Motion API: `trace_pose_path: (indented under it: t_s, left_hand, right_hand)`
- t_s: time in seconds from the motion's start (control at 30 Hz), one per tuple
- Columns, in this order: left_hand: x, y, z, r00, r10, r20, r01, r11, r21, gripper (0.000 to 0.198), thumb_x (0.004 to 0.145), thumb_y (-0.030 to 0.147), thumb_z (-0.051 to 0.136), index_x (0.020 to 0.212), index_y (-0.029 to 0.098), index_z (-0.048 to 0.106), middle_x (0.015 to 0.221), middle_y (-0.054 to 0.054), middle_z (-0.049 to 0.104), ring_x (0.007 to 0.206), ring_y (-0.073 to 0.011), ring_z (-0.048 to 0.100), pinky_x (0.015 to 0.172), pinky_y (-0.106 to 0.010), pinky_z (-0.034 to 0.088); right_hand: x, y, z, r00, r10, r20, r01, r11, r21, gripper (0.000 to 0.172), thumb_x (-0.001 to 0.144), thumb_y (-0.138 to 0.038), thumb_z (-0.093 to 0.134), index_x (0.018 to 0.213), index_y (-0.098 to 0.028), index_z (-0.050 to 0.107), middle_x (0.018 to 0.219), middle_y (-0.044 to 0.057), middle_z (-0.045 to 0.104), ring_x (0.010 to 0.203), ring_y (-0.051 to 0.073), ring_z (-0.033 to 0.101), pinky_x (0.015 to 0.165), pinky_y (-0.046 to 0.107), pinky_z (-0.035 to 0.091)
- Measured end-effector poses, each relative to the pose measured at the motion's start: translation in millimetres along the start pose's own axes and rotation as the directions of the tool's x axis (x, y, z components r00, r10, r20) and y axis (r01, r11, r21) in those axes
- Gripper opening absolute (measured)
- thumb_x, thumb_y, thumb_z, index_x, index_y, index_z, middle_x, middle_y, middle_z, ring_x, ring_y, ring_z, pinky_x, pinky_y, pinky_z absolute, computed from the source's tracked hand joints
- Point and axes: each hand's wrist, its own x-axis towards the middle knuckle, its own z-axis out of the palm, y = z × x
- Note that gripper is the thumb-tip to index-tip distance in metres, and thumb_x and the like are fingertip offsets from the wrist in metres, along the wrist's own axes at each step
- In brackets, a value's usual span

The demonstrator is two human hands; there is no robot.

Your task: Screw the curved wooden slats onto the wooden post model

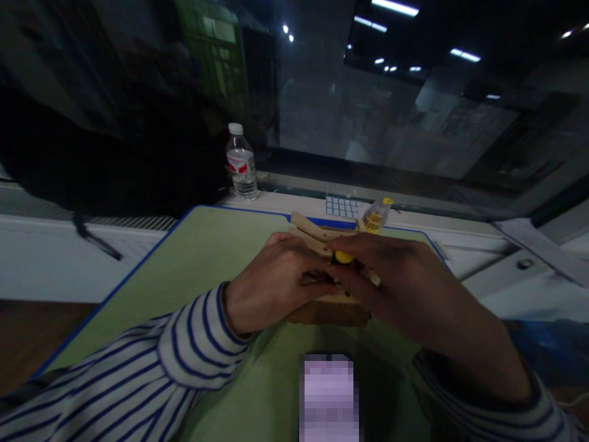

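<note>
On the green table [239,245] sits a light wooden construction [317,239] with small dark holes and a curved strip rising at its back left. Its lower front has a brown, rough-looking face [329,314]. My left hand [285,276] is closed at the wood, fingers and thumb gathered near its middle. From the right, my right hand [391,276] pinches a small yellow-and-black handle [343,256] above the wood. Both sets of fingertips nearly meet there. The lower end of the handle and part of the wood are hidden behind my fingers.
A phone [329,393] with a blurred screen lies close in front. On the sill stand a water bottle [242,166] and a clear bag with yellow print [376,215], near a blue-and-white grid [343,207]. A dark bag or cloth [115,159] is at left, papers [543,245] at right.
</note>
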Motion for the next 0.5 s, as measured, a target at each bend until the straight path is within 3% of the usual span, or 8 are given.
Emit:
trace_pose_path:
  t_s: [0.17,0.3,0.5]
  left_hand:
    - [0.7,-0.9,-0.8,0.999,0.035,0.029,-0.035,0.999,-0.007,0.017,0.088,0.036,0.064,0.082,0.022,0.070,0.085,0.001,0.072,0.091,-0.0192,0.062,0.085,-0.034,0.039]
    - [0.1,-1.7,-1.5,0.998,0.043,0.040,-0.043,0.999,0.000,0.012,0.087,0.034,0.065,0.088,0.024,0.071,0.098,0.001,0.072,0.101,-0.0207,0.062,0.089,-0.035,0.038]
    - [-0.1,-2.1,-2.6,0.996,0.058,0.074,-0.057,0.998,-0.011,0.012,0.089,0.031,0.062,0.095,0.023,0.070,0.099,0.000,0.071,0.103,-0.0217,0.062,0.092,-0.037,0.037]
  right_hand:
    - [-2.9,-1.4,-7.5,0.999,-0.052,0.001,0.051,0.996,0.072,0.040,0.095,-0.022,0.049,0.134,-0.019,0.052,0.134,0.004,0.061,0.118,0.016,0.059,0.101,0.031,0.047]
    - [-2.8,-0.6,-8.3,0.998,-0.064,0.023,0.062,0.993,0.097,0.030,0.097,-0.021,0.045,0.123,-0.020,0.061,0.125,0.003,0.067,0.111,0.016,0.063,0.097,0.031,0.049]
    - [0.1,-0.2,-5.2,0.999,-0.020,0.038,0.019,0.999,0.032,0.025,0.096,-0.020,0.048,0.115,-0.020,0.064,0.121,0.004,0.069,0.108,0.018,0.065,0.094,0.034,0.051]
